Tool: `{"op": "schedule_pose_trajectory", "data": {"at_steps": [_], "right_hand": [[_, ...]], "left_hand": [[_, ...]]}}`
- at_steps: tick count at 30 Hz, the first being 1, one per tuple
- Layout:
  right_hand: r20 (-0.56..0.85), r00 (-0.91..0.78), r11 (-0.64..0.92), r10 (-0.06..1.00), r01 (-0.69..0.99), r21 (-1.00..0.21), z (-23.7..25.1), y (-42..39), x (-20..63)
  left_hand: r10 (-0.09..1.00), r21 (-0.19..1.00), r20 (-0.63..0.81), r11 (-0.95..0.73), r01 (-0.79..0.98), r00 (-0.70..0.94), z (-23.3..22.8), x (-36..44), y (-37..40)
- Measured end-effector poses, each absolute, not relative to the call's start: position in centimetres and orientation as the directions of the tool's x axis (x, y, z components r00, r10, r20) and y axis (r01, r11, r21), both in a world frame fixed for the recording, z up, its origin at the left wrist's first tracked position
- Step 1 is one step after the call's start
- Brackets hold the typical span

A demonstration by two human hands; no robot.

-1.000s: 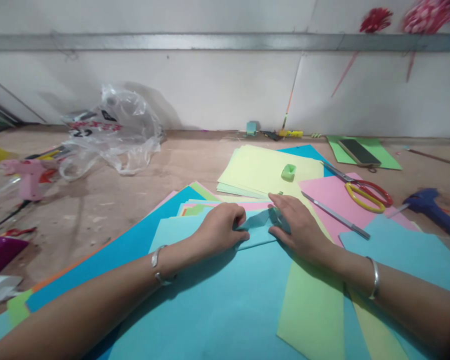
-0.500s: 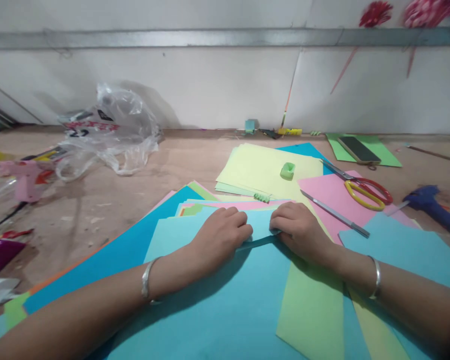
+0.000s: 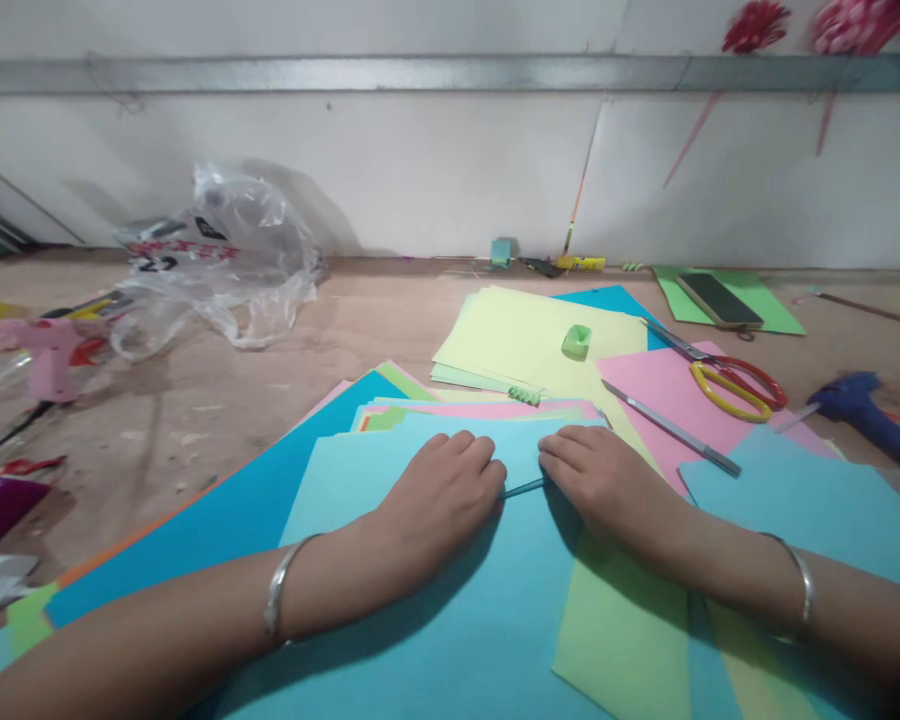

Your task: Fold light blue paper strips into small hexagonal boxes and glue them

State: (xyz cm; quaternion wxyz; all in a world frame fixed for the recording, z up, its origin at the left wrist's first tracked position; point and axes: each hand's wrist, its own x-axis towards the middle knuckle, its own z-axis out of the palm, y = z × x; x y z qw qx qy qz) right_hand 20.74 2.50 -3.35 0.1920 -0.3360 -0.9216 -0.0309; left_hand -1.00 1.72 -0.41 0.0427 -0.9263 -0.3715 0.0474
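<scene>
Left hand (image 3: pixel 450 485) lies palm down on the light blue sheet (image 3: pixel 360 465), fingers curled loosely, gripping nothing. Right hand (image 3: pixel 596 475) lies flat just beside it, fingers extended, pressing the same sheet along its folded edge, which shows between the two hands. Sheet lies on top of a fanned paper stack (image 3: pixel 217 500). Beyond the sheet: yellow paper pile (image 3: pixel 517 335) bearing a small green block (image 3: pixel 576 341). Right of the sheet: a metal ruler (image 3: pixel 671 428), then scissors (image 3: pixel 727 380) on pink paper (image 3: pixel 660 385).
</scene>
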Motion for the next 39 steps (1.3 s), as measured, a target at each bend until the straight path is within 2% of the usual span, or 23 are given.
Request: {"op": "schedule_pose_trajectory", "data": {"at_steps": [4,8,12,18,22,26,32,34,36,37,39], "right_hand": [[0.360,-0.730,0.759,0.582,0.646,0.082,-3.3,2.0,20.5],[0.379,-0.700,0.726,0.605,0.680,0.096,-3.4,2.5,20.6],[0.404,-0.679,0.714,0.612,0.695,0.088,-3.5,3.1,21.2],[0.414,-0.640,0.716,0.647,0.697,-0.041,-3.5,3.3,21.2],[0.411,-0.638,0.707,0.651,0.707,-0.021,-3.3,3.3,21.0],[0.417,-0.646,0.706,0.640,0.708,0.013,-3.5,3.2,21.1],[0.507,-0.624,0.723,0.594,0.691,0.004,-3.9,3.3,21.3],[0.522,-0.617,0.731,0.588,0.682,-0.017,-3.6,3.3,21.3],[0.551,-0.593,0.741,0.588,0.667,-0.073,-3.0,3.2,21.3],[0.576,-0.565,0.743,0.591,0.660,-0.114,-2.6,3.2,21.3],[0.634,-0.495,0.738,0.595,0.648,-0.187,-1.8,3.1,21.4]], "left_hand": [[0.651,-0.228,0.039,-0.733,0.641,0.758,-1.1,-1.1,2.1],[0.632,-0.268,0.165,-0.710,0.651,0.757,-1.6,-1.5,2.7],[0.637,-0.223,0.216,-0.705,0.673,0.740,-2.4,-1.9,3.6],[0.616,-0.145,0.236,-0.743,0.654,0.752,-3.0,-2.0,3.9],[0.634,-0.091,0.250,-0.737,0.670,0.732,-3.0,-2.0,3.9],[0.642,-0.091,0.266,-0.726,0.682,0.719,-3.0,-2.0,4.2],[0.633,-0.078,0.307,-0.727,0.682,0.710,-3.2,-2.1,4.4],[0.648,-0.029,0.285,-0.730,0.682,0.706,-3.2,-2.1,4.5],[0.688,0.102,0.301,-0.711,0.695,0.660,-3.1,-2.2,4.6],[0.730,0.214,0.328,-0.676,0.705,0.600,-3.0,-2.1,4.6],[0.851,0.524,0.341,-0.524,0.671,0.399,-2.9,-1.9,4.7]]}}
